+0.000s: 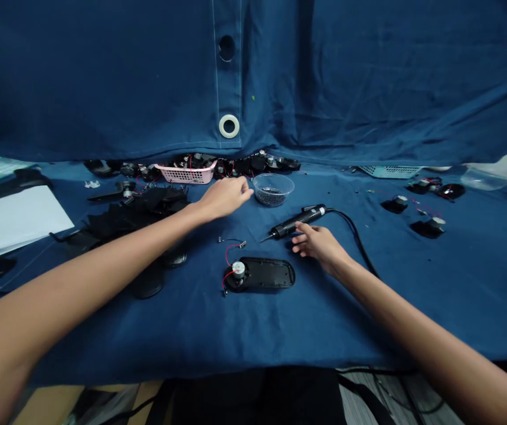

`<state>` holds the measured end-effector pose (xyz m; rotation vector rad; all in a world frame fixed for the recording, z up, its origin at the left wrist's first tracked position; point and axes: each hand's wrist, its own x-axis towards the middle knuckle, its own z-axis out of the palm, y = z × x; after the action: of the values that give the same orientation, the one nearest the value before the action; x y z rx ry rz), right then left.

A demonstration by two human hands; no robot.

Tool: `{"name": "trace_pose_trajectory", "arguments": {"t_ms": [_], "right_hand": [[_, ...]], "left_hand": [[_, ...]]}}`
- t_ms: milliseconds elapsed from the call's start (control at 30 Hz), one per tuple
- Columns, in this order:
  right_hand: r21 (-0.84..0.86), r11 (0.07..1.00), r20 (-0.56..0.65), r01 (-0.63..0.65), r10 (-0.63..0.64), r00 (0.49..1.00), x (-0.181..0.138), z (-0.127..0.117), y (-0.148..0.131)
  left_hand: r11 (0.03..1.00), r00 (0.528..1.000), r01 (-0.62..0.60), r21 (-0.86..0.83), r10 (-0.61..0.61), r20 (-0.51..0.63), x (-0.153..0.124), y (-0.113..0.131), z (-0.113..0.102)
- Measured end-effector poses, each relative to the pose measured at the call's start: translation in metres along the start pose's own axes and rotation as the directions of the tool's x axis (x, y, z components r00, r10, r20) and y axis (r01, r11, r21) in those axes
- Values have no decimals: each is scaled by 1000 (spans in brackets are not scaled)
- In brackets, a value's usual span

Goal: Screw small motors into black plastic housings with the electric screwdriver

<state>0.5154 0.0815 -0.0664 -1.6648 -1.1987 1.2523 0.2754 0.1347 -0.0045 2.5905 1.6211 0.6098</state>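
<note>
My left hand (225, 196) reaches far forward, its fingers drawn together in a pinch right beside a clear plastic bowl (273, 189) of small dark parts; what the fingertips hold is too small to name. My right hand (317, 243) rests on the blue cloth with its fingers spread, touching the black electric screwdriver (296, 222) that lies on its side, cable trailing right. In front of both hands lies a black oval housing (264, 274) with a small round motor (238, 269) and red wires at its left end.
A pile of black parts (133, 215) lies at the left, with a pink basket (186, 173) behind it. White sheets (14, 218) sit far left. More motor pieces (430, 226) are scattered at the right. A blue cloth hangs as a backdrop.
</note>
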Motion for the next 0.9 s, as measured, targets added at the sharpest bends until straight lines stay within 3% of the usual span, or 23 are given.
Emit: {"name": "trace_pose_trajectory", "arguments": {"t_ms": [133, 233, 400, 533, 733, 900], "right_hand": [[-1, 971, 44, -240, 240, 970, 23, -5, -12], [-16, 946, 44, -324, 324, 945, 41, -3, -17], [73, 952, 23, -298, 297, 955, 54, 1, -16], [220, 954, -12, -202, 210, 978, 47, 2, -11], [340, 933, -62, -119, 148, 987, 42, 0, -5], [397, 911, -35, -115, 140, 989, 43, -4, -3]], "left_hand": [[996, 992, -87, 22, 85, 89, 74, -6, 18], [990, 969, -138, 37, 127, 213, 114, -1, 30], [976, 870, -185, 118, 107, 481, 152, 12, 47], [966, 806, -198, 168, 63, 589, 162, 16, 59], [970, 800, -206, 131, 90, 593, 163, 7, 66], [979, 892, -204, 17, 179, 415, 160, 0, 65]]}}
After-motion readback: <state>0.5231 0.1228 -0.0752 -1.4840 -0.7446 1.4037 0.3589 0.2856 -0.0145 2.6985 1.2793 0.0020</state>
